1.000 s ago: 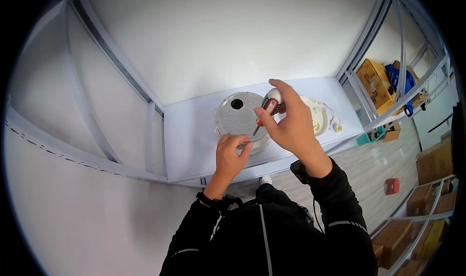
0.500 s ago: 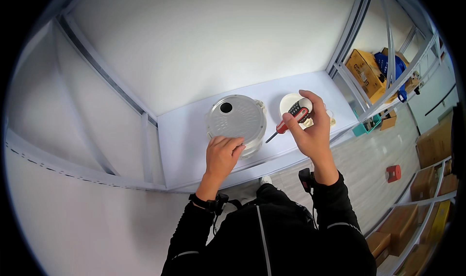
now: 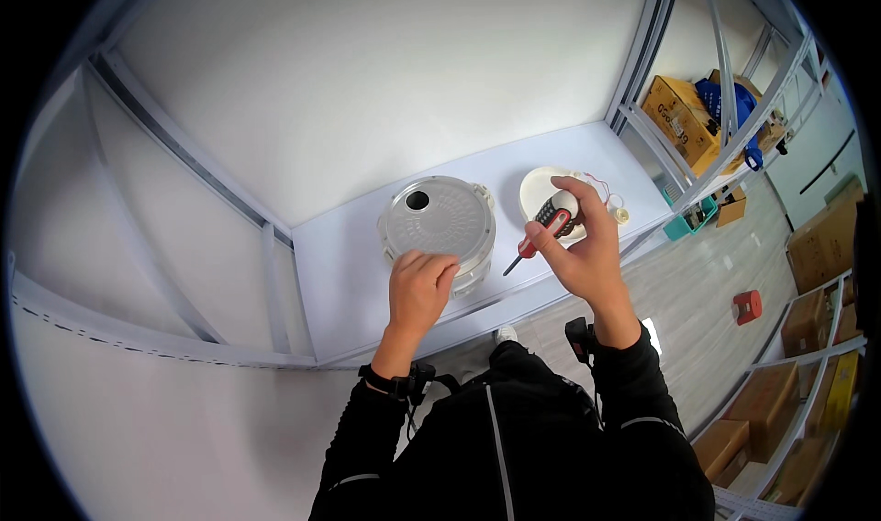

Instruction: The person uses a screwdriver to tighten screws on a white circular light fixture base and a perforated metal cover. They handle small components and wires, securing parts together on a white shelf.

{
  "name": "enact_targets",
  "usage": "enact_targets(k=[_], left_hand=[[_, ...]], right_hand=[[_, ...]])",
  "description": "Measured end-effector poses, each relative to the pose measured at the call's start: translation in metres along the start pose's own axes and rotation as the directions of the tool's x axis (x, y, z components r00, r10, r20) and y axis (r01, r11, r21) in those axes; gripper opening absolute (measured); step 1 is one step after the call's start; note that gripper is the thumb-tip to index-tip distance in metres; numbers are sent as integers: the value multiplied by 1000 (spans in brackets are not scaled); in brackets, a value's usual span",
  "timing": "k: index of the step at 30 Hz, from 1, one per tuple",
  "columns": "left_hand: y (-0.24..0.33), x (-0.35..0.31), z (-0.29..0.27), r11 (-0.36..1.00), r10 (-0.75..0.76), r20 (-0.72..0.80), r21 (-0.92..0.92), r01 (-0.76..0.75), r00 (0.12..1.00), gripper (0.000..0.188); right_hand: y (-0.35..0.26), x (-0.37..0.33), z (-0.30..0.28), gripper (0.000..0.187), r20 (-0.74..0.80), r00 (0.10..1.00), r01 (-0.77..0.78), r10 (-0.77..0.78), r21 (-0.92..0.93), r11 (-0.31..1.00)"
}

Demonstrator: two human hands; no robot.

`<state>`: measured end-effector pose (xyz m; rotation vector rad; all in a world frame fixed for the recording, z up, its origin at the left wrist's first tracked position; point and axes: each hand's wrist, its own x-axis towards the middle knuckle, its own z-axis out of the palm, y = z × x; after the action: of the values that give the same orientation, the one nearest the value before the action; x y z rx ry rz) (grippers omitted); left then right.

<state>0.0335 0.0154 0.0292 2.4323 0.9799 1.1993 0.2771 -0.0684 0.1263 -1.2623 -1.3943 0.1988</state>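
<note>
I've got the R hand closed round a red, black & white screwdriver, thin metal tip pointing near-left, just right of a round silver-grey metal pot w/ a dark hole on top. My L hand curls at its near rim; can't tell if it's pinching anything. Pot's left of ctr on the pale rectangular table; round cream dish to its right.

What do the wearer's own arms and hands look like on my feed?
The left hand and right hand are bare, without gloves. The left sleeve and right sleeve are long and black, each crossed by a pale stripe. A black boxy device sits at the left wrist and another at the right wrist, with thin dark cables.
</note>
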Motion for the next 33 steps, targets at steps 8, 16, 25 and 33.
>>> enact_targets(k=[8,16,25,33], left_hand=[[3,0,1,999,-41,-20,8,42,999,10],[-4,-8,10,998,-67,-45,-21,66,997,12],[-5,-10,9,994,-96,-22,-45,95,995,12],[10,-5,10,997,-75,-21,26,76,997,19]], right_hand=[[2,1,-2,57,23,999,-29,29,-9,1000],[6,0,-5,56,59,997,-56,56,-14,998],[7,0,-4,53,70,993,-95,94,5,995],[4,-2,-14,68,-77,997,-11,13,20,1000]])
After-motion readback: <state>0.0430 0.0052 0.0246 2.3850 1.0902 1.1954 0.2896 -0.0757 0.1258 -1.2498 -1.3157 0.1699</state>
